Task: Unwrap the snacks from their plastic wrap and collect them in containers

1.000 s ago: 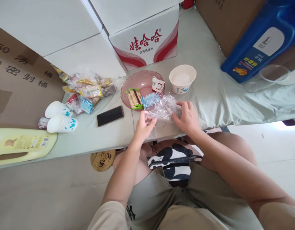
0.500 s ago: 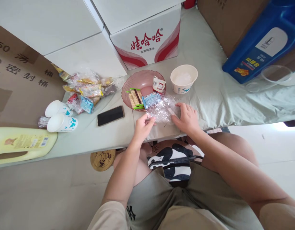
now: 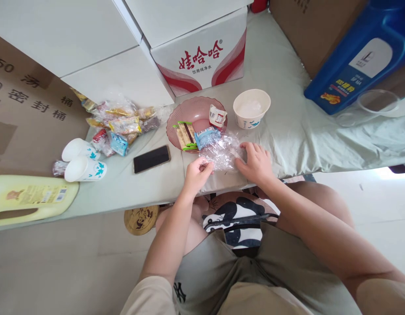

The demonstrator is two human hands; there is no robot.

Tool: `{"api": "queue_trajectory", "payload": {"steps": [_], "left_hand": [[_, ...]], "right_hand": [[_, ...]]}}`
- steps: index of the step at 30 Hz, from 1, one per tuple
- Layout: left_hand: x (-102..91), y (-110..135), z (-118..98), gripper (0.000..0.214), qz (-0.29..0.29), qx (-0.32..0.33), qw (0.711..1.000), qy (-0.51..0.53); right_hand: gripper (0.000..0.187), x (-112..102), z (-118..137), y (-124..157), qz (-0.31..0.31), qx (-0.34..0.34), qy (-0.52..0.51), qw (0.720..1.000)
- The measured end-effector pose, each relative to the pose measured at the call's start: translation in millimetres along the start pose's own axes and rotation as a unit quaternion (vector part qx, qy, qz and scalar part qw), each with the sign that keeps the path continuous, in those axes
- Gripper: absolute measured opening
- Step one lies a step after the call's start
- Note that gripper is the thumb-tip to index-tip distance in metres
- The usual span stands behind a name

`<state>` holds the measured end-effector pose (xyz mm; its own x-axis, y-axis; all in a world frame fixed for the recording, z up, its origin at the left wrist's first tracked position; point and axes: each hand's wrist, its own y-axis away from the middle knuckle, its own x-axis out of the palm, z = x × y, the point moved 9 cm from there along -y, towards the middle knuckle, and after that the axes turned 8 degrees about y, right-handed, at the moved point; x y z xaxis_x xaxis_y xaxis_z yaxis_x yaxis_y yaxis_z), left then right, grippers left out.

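Note:
A crumpled clear plastic bag [image 3: 222, 153] lies at the table's front edge, partly over the rim of a pink ribbed plate [image 3: 176, 114]. At its left end, my left hand [image 3: 198, 173] pinches the plastic between thumb and fingers. My right hand [image 3: 256, 162] rests at the bag's right end, thumb apart from the fingers, which lie against the table and the film. On the plate are a green-edged cracker pack [image 3: 185, 135], a blue wrapped snack [image 3: 206, 138] and a small white-and-red packet [image 3: 217, 116].
A paper bowl [image 3: 250, 120] with something whitish inside stands behind my right hand. Leftward lie a phone [image 3: 152, 159], paper cups [image 3: 90, 169], a heap of wrapped snacks [image 3: 123, 124] and a yellow jug [image 3: 34, 197]. A blue bottle [image 3: 350, 65] stands right; a white carton [image 3: 202, 54] behind.
Both hands stay almost where they were. The plastic between them has shifted slightly and looks a little more bunched.

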<state>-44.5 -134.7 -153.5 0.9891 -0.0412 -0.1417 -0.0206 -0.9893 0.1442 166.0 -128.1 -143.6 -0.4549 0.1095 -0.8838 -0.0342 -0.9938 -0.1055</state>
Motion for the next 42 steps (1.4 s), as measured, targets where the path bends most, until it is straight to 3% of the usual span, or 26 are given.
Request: {"api": "queue_trajectory", "payload": {"steps": [23, 35, 42], "left_hand": [[7.2, 0.4, 2.2, 0.030, 0.028, -0.006, 0.999, -0.033], [21.1, 5.0, -5.1, 0.025, 0.082, 0.032, 0.986, -0.144], [21.2, 3.5, -3.4, 0.027, 0.081, 0.027, 0.988, -0.127]], "right_hand": [[0.028, 0.5, 4.6, 1.1, -0.005, -0.029, 0.005, 1.000], [0.022, 2.7, 8.8, 2.6, 0.014, -0.052, 0.015, 0.998], [0.024, 3.3, 9.4, 2.5, 0.015, -0.058, 0.014, 0.998]]}}
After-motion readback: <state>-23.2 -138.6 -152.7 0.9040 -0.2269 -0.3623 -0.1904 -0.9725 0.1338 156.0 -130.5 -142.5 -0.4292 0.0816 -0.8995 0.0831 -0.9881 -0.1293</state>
